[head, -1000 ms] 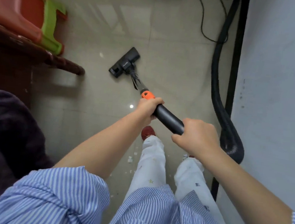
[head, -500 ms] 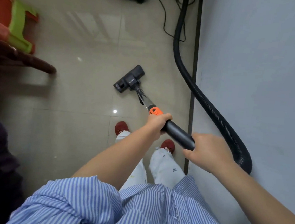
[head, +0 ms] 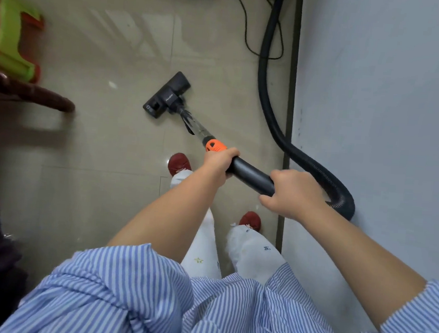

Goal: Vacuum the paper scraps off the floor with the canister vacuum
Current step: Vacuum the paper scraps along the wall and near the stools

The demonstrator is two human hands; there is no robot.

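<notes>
Left hand [head: 220, 163] and right hand [head: 294, 194] both clamp the rigid wand [head: 252, 176]; light floor head [head: 167, 96] should glide; ribbed hose [head: 269, 104] drags, springy.

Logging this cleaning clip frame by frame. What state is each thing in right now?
Left hand: grips the wand just behind the orange collar.
Right hand: grips the wand's rear end.
Wand: held slanting down toward the floor.
Floor head: flat on the tiles.
Hose: lies along the wall, looped behind the right hand.
Paper scrap: lying on the floor, left of the floor head.
</notes>
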